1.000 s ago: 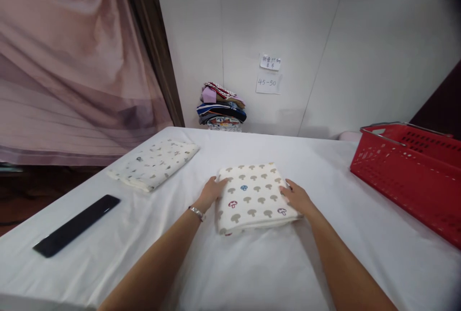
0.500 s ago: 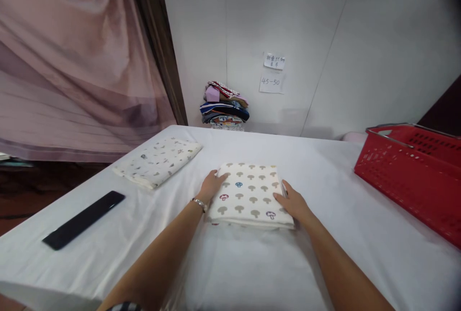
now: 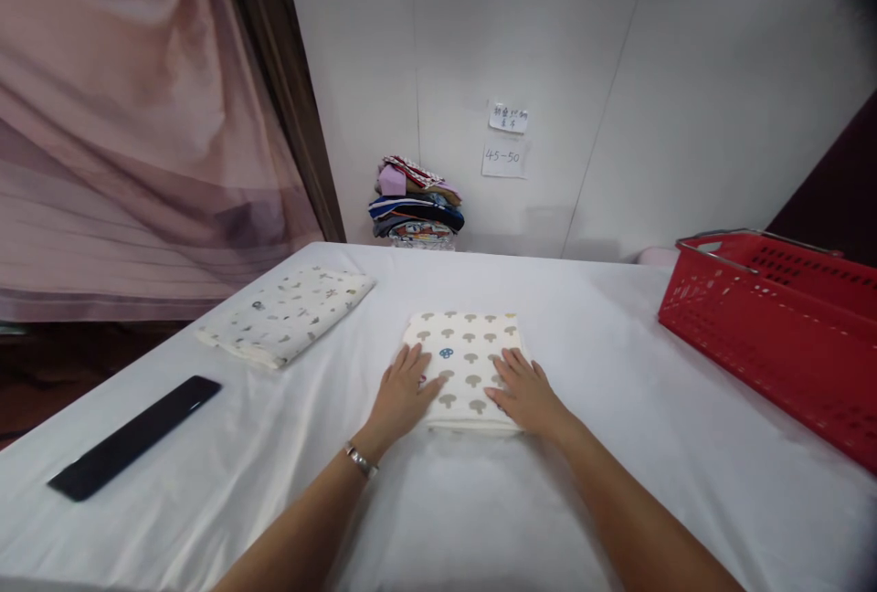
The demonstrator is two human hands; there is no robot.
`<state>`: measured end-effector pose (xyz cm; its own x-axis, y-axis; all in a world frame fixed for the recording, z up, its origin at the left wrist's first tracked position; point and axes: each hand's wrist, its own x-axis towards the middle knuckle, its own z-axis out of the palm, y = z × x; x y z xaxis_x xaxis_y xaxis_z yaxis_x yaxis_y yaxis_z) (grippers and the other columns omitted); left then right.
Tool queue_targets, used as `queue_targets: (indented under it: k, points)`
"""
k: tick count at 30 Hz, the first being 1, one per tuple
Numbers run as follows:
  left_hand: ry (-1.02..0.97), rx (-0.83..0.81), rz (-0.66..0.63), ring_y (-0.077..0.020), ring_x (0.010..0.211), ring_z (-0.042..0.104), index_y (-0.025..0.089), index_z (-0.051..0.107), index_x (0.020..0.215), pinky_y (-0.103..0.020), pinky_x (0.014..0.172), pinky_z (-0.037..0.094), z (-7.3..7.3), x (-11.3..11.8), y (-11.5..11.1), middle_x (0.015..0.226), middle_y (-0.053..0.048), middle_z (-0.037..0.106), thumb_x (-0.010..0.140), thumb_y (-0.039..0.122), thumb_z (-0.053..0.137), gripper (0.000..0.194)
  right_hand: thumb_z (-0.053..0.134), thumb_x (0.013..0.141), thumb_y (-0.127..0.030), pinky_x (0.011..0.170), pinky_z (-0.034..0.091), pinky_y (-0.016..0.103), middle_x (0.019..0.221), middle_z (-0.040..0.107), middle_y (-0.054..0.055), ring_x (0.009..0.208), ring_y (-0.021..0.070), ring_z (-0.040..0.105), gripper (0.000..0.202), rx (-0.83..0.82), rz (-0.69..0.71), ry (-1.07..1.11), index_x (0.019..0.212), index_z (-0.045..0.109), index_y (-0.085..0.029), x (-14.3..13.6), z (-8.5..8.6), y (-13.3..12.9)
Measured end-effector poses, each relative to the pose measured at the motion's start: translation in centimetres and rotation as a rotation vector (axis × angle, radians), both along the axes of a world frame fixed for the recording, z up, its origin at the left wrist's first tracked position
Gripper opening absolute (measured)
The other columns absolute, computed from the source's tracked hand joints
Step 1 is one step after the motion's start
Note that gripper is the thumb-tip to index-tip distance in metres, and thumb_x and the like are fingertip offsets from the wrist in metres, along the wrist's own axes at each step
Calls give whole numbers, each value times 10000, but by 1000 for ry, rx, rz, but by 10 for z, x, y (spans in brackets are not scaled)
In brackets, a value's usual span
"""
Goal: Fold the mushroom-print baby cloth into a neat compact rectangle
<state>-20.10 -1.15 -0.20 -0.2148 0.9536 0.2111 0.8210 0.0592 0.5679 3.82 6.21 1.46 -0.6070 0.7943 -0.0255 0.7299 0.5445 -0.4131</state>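
Note:
A folded white cloth [image 3: 470,364] printed with mushrooms lies flat in the middle of the table, in front of me. My left hand [image 3: 403,391] rests flat on its left part, fingers spread. On the right part lies my right hand [image 3: 526,391], also with outstretched fingers. Both palms cover some of the print near the cloth's side edges. To the left is a second folded white cloth [image 3: 291,313] with small grey and dark motifs, apart from both hands.
A long black flat object [image 3: 137,437] lies at the table's left. On the right stands a red plastic basket [image 3: 767,336] with a metal handle. Beyond the white table [image 3: 582,300] are a pile of folded fabrics [image 3: 417,204], a wall with paper signs [image 3: 505,156], and a pink curtain [image 3: 137,117].
My hands have moved from gripping the mushroom cloth's sides to lying flat on top of it. The whole view has shifted slightly.

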Motion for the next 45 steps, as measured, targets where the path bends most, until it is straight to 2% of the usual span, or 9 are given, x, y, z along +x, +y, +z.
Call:
queue_targets:
  k: [5,9,13,17,22,26,35,40,45]
  points:
    - [-86,20,-4,-278,1376,208,280,569,1200,-472,1096,261,2,-2,2,1432,-55,381,794,497,536,461,415,880,-410,1005,328,388,1324,502,58,1258,228,403,385,99,-170,275,1190,582,-255,11,-1,24]
    - [-178,22,4,-270,1376,209,243,606,1159,-450,1112,244,2,-5,4,1421,-64,399,767,496,559,469,446,849,-337,792,421,289,994,653,51,924,181,583,263,152,-366,353,926,662,-209,16,9,54]
    - [-365,60,53,-243,1323,341,234,642,1100,-420,1105,276,4,-14,7,1348,-43,495,788,494,519,425,489,822,-417,594,346,243,765,639,20,703,151,557,255,77,-454,218,752,602,-200,10,14,73]
    - [-483,114,143,-239,1229,468,234,653,1087,-376,1047,373,1,-24,8,1324,-34,520,765,482,549,419,532,797,-419,540,280,234,686,609,0,646,140,517,242,52,-462,148,687,546,-203,1,6,80]
    - [-373,126,115,-236,1251,439,242,651,1096,-371,1075,338,-6,-27,9,1343,-31,499,747,469,580,422,503,816,-346,563,290,227,698,610,-8,669,135,518,199,81,-501,240,677,538,-208,0,-6,83]
    - [-359,101,95,-222,1220,471,247,627,1129,-341,1020,410,-10,-27,9,1369,-28,465,766,456,558,425,491,819,-353,576,302,228,685,605,-8,678,137,526,213,43,-525,245,672,537,-207,3,-11,83]
    - [-431,142,129,-224,1238,453,234,657,1067,-340,1056,363,-3,-23,8,1329,-34,506,767,441,559,379,449,834,-335,620,328,241,777,591,13,725,143,510,209,168,-488,232,695,529,-201,3,-7,80]
    - [-451,122,126,-224,1247,441,226,651,1075,-345,1078,330,-6,-25,10,1351,-34,483,757,439,569,393,441,839,-327,615,327,241,758,574,14,722,146,508,222,113,-502,201,675,512,-195,4,-11,82]
    - [-436,117,124,-225,1268,414,223,644,1087,-360,1102,294,-10,-26,11,1353,-35,476,753,445,571,408,452,840,-391,578,300,238,733,580,14,680,137,502,263,100,-506,173,686,533,-194,0,-1,88]
